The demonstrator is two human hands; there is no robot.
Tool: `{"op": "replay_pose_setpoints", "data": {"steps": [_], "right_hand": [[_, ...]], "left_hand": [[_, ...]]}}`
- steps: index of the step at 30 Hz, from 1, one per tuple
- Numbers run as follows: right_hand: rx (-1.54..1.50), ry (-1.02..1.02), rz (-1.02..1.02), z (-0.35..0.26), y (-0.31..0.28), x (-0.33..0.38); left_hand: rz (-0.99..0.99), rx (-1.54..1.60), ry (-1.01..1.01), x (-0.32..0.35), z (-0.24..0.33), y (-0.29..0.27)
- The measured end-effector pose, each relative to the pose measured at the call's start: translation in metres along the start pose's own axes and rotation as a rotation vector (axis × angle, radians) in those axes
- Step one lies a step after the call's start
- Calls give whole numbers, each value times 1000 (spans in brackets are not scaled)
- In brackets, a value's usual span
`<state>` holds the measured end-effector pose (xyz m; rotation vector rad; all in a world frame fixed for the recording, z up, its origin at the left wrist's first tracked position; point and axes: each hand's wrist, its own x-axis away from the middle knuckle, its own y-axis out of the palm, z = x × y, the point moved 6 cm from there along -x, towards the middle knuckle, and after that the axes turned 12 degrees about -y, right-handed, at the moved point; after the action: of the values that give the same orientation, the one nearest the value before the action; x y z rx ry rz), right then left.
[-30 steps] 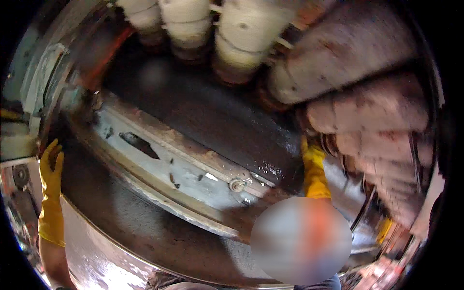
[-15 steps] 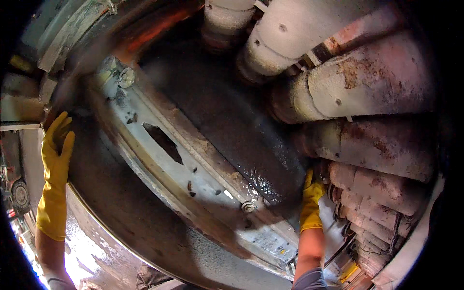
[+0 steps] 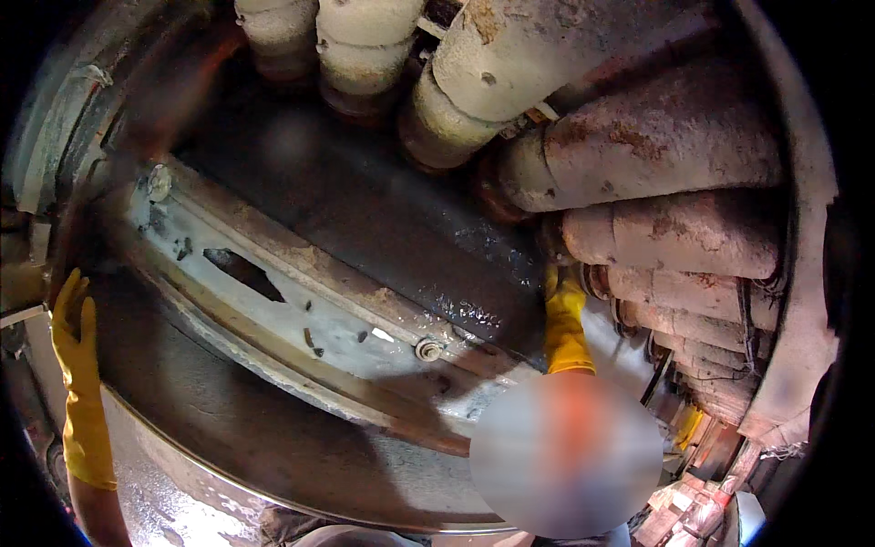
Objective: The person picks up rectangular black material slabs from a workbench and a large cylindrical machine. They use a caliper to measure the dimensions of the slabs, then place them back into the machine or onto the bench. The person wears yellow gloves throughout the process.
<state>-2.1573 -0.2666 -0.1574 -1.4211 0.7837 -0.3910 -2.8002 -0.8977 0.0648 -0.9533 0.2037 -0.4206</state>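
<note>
Shifted leftward in view: left hand (image 3: pixel 76 321), fingers extended; holed panel (image 3: pixel 284 317); right hand (image 3: pixel 566 308), grip indiscernible, crowded by mottled cylinders (image 3: pixel 679 235).

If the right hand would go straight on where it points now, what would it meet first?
Probably the dark end of the rust-stained cylinder just beyond the right hand, though depth is unclear and it may pass beneath.

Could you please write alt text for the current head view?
A yellow-gloved left hand at far left, and a yellow-gloved right hand near large, rough tubes. Between them lies a pale strip with dark patches.
</note>
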Motion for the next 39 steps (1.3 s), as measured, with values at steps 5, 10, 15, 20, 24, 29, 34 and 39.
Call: {"op": "replay_pose_setpoints", "data": {"steps": [5, 10, 15, 20, 24, 29, 34, 39], "right_hand": [[-13, 94, 30, 37, 23, 30], [62, 175, 23, 30, 29, 15], [195, 338, -304, 36, 44, 6], [227, 282, -245, 22, 39, 2], [262, 246, -226, 19, 39, -6], [297, 188, -216, 13, 48, -21], [373, 102, -231, 14, 65, -24], [707, -114, -256, 28, 101, -9]], "left_hand": [[6, -91, 37, 3, 4, -5], [9, -34, -46, 5, 6, -2], [4, 18, -126, 11, 14, 1], [45, -43, -77, 8, 15, -1], [72, 5, -78, 8, 20, 3], [70, -22, -84, 11, 10, -2], [69, -30, -89, 15, 8, -4], [38, -30, -102, 5, 11, 1]]}}
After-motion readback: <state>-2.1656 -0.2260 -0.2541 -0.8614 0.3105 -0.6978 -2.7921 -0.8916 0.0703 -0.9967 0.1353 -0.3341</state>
